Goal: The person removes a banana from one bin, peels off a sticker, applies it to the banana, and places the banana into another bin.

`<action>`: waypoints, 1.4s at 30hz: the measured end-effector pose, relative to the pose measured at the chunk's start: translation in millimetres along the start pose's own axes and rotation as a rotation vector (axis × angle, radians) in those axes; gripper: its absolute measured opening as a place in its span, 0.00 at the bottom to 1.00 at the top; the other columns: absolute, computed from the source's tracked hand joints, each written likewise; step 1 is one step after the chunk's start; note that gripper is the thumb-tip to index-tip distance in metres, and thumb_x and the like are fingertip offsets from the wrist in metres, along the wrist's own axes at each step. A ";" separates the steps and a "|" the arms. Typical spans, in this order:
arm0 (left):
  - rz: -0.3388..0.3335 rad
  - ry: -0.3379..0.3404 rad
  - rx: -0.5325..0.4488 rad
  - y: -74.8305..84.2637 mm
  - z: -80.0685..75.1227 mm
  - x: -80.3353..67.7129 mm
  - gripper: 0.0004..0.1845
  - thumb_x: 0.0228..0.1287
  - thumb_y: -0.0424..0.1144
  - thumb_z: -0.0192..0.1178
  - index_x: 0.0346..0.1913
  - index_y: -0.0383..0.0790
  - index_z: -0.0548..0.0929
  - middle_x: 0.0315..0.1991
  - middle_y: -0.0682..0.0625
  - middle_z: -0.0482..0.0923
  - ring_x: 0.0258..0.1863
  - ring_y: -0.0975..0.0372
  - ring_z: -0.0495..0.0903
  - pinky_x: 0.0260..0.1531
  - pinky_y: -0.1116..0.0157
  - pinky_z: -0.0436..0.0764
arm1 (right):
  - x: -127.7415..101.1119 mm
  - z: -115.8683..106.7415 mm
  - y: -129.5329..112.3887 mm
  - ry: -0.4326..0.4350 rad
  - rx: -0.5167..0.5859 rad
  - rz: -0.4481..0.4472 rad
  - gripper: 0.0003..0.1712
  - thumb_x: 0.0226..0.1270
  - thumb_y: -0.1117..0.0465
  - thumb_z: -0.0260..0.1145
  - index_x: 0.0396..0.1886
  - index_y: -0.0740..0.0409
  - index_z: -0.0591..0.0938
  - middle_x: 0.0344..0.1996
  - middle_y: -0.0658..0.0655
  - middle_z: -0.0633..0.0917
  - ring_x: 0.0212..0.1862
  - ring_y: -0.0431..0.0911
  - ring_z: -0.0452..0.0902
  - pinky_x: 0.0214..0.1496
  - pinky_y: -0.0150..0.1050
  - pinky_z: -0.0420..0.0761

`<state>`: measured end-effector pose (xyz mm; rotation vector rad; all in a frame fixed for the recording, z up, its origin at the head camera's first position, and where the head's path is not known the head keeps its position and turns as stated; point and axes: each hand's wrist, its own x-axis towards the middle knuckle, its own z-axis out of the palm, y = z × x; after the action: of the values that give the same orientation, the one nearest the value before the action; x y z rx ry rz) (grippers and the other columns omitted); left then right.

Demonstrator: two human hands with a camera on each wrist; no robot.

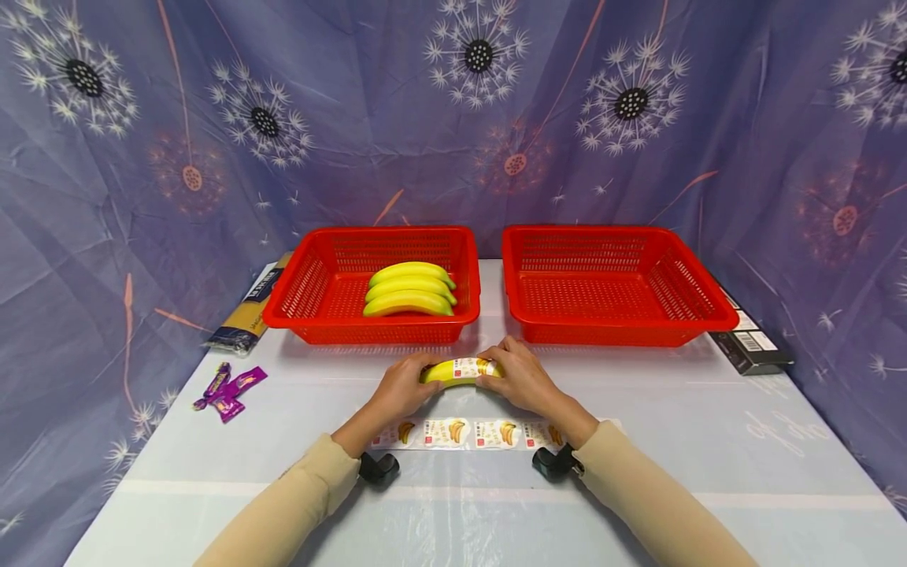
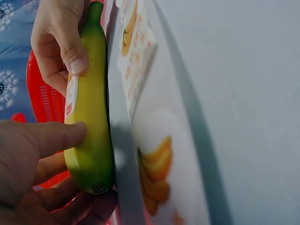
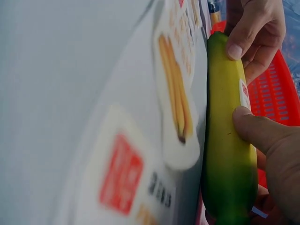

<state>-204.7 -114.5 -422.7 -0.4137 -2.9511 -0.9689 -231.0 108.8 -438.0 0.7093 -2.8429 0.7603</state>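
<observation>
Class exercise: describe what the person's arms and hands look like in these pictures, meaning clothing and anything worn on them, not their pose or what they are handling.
Both arms wear long, plain beige sleeves reaching to the wrists. The left hand and right hand are bare: no gloves, rings or nail polish show. A small black device is worn under each wrist, the left wrist device and the right wrist device.

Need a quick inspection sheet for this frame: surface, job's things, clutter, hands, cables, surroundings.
Surface: pale table.
Job's things: banana bearing a label; sticker strip lying near the wrists; left basket holding three bananas; right basket, nothing seen in it.
Clutter: purple wrappers; packet by the left basket; dark box by the right basket.
Hands: left hand and right hand each grip an end of the banana.
Cables: nothing seen.
Surroundings: purple dandelion-print backdrop.
</observation>
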 end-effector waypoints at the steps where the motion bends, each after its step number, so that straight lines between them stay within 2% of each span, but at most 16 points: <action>1: -0.002 0.003 0.003 -0.9 -0.2 -0.8 0.19 0.54 0.37 0.67 0.51 0.40 0.82 0.50 0.45 0.81 0.50 0.54 0.78 0.53 0.54 0.74 | 0.2 0.3 -1.3 -0.003 0.004 0.003 0.21 0.51 0.48 0.73 0.46 0.48 0.83 0.35 0.51 0.74 0.38 0.43 0.68 0.40 0.35 0.66; 7: -0.010 0.000 -0.005 -3.1 1.2 -3.0 0.17 0.54 0.37 0.67 0.49 0.40 0.82 0.47 0.46 0.81 0.45 0.56 0.77 0.51 0.56 0.76 | -5.5 -6.0 1.7 -0.003 0.030 0.000 0.23 0.53 0.49 0.72 0.49 0.50 0.82 0.36 0.52 0.76 0.41 0.44 0.68 0.42 0.37 0.66; 10: -0.015 0.006 -0.009 -4.1 2.5 -3.3 0.17 0.54 0.37 0.67 0.49 0.41 0.82 0.46 0.47 0.80 0.44 0.57 0.77 0.50 0.56 0.76 | -13.0 -16.9 13.2 0.043 0.085 0.015 0.24 0.54 0.50 0.71 0.50 0.54 0.82 0.37 0.56 0.79 0.41 0.47 0.71 0.42 0.39 0.68; 12: -0.012 0.014 -0.006 -4.8 3.1 -3.7 0.17 0.54 0.37 0.67 0.49 0.42 0.82 0.46 0.47 0.80 0.44 0.57 0.77 0.50 0.56 0.75 | -19.3 -26.1 24.5 0.083 0.135 0.059 0.24 0.56 0.51 0.70 0.51 0.56 0.81 0.38 0.57 0.80 0.41 0.48 0.73 0.42 0.39 0.70; 14: -0.013 0.022 -0.008 -5.6 3.3 -3.9 0.17 0.54 0.37 0.68 0.49 0.42 0.82 0.45 0.48 0.80 0.44 0.57 0.77 0.50 0.56 0.75 | -25.3 -37.2 36.2 0.113 0.225 0.132 0.24 0.58 0.51 0.69 0.51 0.58 0.80 0.39 0.59 0.82 0.40 0.49 0.75 0.42 0.39 0.73; 18: -0.015 0.033 -0.016 -7.0 3.2 -4.7 0.16 0.54 0.37 0.68 0.48 0.42 0.82 0.44 0.48 0.80 0.43 0.58 0.76 0.49 0.57 0.75 | -35.8 -58.0 59.3 0.164 0.475 0.319 0.26 0.63 0.49 0.64 0.52 0.63 0.77 0.39 0.61 0.83 0.38 0.49 0.81 0.40 0.41 0.81; 22: -0.006 0.036 -0.013 -7.9 3.5 -5.6 0.16 0.54 0.36 0.67 0.48 0.41 0.82 0.44 0.48 0.80 0.43 0.57 0.76 0.49 0.57 0.75 | -41.6 -74.3 76.1 0.257 0.745 0.492 0.29 0.65 0.45 0.60 0.49 0.69 0.74 0.32 0.51 0.85 0.34 0.42 0.83 0.39 0.38 0.83; 25: -0.001 0.032 -0.011 -7.8 3.8 -5.8 0.17 0.54 0.36 0.67 0.48 0.41 0.82 0.45 0.47 0.80 0.44 0.57 0.76 0.49 0.56 0.75 | -44.2 -83.4 82.8 0.338 0.976 0.563 0.24 0.65 0.45 0.61 0.41 0.64 0.77 0.25 0.43 0.85 0.31 0.37 0.82 0.39 0.32 0.82; 29: -0.005 0.030 -0.012 -7.3 4.5 -5.6 0.17 0.55 0.37 0.67 0.49 0.41 0.81 0.45 0.47 0.80 0.44 0.57 0.76 0.50 0.56 0.75 | -46.6 -90.7 88.1 0.399 1.264 0.541 0.16 0.66 0.49 0.61 0.30 0.58 0.82 0.22 0.46 0.86 0.27 0.39 0.82 0.36 0.31 0.82; 32: -0.008 0.030 -0.010 -7.2 4.9 -5.4 0.17 0.55 0.37 0.67 0.48 0.41 0.81 0.45 0.47 0.80 0.45 0.57 0.76 0.50 0.56 0.75 | -47.5 -93.3 90.8 0.414 1.376 0.514 0.18 0.67 0.51 0.60 0.25 0.57 0.84 0.20 0.48 0.86 0.24 0.40 0.81 0.34 0.31 0.81; 42: 0.014 0.053 -0.005 -4.7 4.1 -6.2 0.18 0.55 0.38 0.67 0.50 0.41 0.81 0.46 0.47 0.80 0.45 0.57 0.77 0.49 0.56 0.75 | -48.1 -91.3 95.5 0.467 1.491 0.484 0.18 0.67 0.54 0.60 0.23 0.61 0.84 0.18 0.50 0.85 0.22 0.41 0.79 0.30 0.30 0.80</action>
<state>-199.6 -117.3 -429.3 -0.4013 -2.8954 -0.9710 -234.0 246.9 -411.9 -0.1746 -1.5864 2.6489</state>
